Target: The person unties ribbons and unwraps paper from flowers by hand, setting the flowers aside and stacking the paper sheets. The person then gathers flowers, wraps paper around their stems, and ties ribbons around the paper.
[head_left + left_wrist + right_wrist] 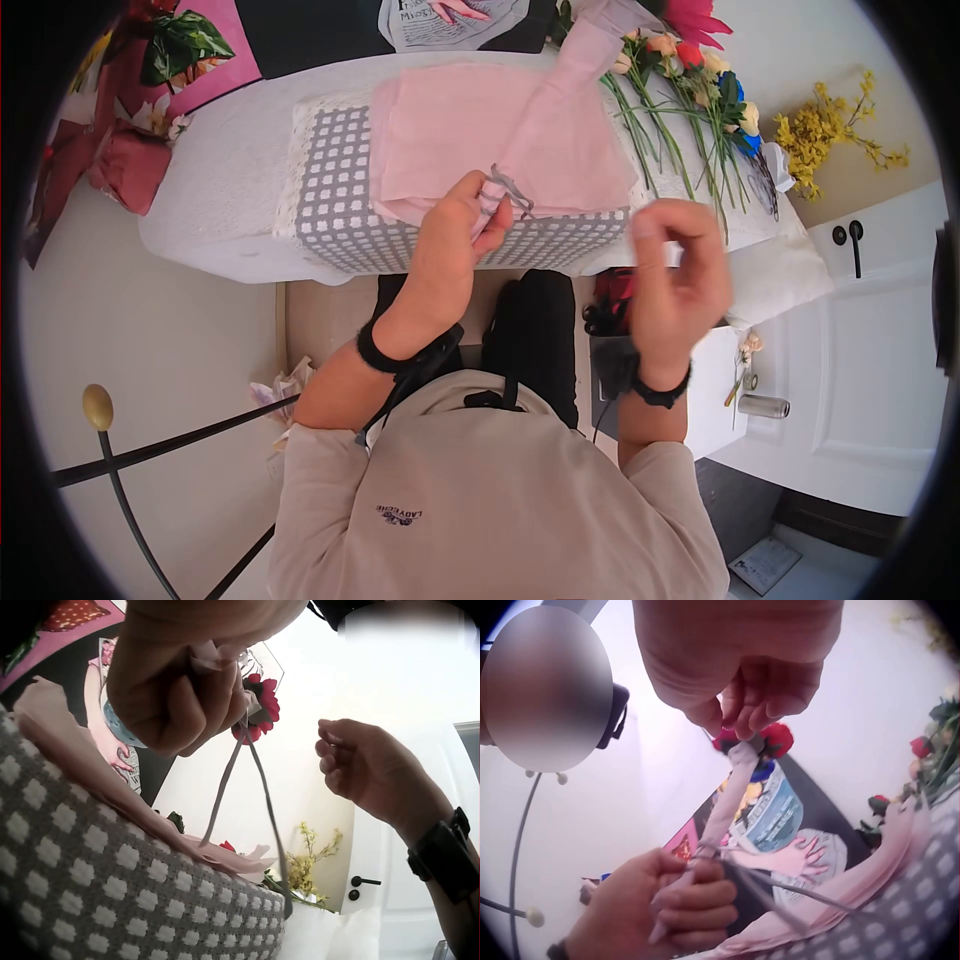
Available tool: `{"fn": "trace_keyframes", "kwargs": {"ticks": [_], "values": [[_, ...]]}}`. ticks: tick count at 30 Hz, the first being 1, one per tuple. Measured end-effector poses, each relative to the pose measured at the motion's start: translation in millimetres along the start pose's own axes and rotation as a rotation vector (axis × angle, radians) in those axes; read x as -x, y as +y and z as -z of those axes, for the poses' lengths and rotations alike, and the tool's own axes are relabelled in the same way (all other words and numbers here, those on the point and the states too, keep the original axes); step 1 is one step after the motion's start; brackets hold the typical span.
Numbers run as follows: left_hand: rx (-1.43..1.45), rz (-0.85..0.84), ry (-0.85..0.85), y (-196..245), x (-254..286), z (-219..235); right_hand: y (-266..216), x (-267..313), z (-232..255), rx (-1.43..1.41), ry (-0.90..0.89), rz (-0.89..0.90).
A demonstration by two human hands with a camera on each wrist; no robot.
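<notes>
My left hand [455, 230] grips the lower end of a bundle wrapped in pale pink paper [550, 105], with a magenta-red flower [693, 20] at its far end. Grey ribbon [512, 186] is tied around the wrap just beyond the fingers. Its two tails hang loose in the left wrist view, one ribbon tail [223, 784] to each side. Off to the right, my right hand [685, 275] is raised apart from the bundle, fingers loosely bent and holding nothing visible. In the left wrist view, the same right hand [364, 769] shows its fingertips near the thumb.
Pink wrapping sheets [440, 130] lie stacked on a grey-and-white checked cloth [335, 185] over the white table [230, 190]. Several loose flower stems [690, 130] lie at the right. A dark red wrapped bouquet [130, 165] stands at the far left, and yellow blossoms [825, 130] beyond the right side.
</notes>
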State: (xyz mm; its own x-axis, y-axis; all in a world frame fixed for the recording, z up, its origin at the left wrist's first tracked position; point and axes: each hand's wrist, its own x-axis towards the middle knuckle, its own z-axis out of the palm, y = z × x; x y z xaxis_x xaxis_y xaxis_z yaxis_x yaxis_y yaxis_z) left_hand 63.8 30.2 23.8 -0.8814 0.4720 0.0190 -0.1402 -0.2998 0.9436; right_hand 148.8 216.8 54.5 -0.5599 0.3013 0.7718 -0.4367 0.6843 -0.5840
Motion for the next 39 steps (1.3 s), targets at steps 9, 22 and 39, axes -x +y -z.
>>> {"fn": "trace_keyframes", "kwargs": {"ticks": [9,22,39], "values": [[-0.103,-0.164,-0.100,-8,7,-1,-2,4,-35,-0.068,-0.326,-0.146],[-0.142,-0.019,-0.185,-29,-2,-1,-18,-17,-27,-0.642,-0.264,-0.327],[-0.067,-0.056,-0.246,-38,1,3,0,16,-31,0.119,-0.327,0.091]]}}
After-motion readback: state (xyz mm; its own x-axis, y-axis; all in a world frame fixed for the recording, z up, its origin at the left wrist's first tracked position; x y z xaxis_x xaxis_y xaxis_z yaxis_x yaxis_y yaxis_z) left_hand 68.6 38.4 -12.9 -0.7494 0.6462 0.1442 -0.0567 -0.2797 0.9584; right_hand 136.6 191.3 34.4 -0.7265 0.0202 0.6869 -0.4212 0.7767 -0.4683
